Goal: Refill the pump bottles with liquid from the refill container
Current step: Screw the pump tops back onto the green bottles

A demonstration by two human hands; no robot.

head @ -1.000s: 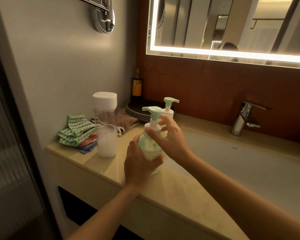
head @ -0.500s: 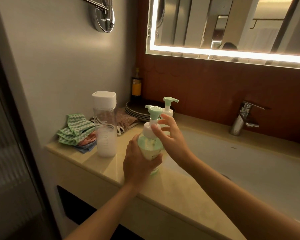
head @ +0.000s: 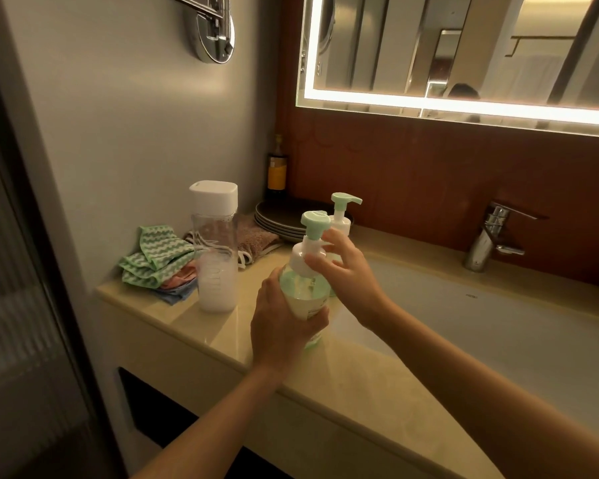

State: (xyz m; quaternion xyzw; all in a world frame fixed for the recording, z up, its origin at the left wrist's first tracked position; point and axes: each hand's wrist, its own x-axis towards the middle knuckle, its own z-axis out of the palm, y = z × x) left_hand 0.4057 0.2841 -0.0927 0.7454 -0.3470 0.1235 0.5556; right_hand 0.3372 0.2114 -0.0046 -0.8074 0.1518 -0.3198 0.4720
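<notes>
Gripping one pump bottle (head: 304,288) over the beige counter (head: 360,382): left hand (head: 280,326) its body, right hand (head: 350,275) seemingly its collar.

The right hand (head: 350,274) now sits further right round the near pump bottle's (head: 303,293) collar; its green head (head: 313,221) is turned nearer.

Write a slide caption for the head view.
Left hand holds a green pump bottle; right hand grips its white collar; refill container stands alongside.

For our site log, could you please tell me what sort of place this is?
Likely a bathroom: a chrome lever tap over a long white basin, beneath a light-edged wall mirror.
</notes>
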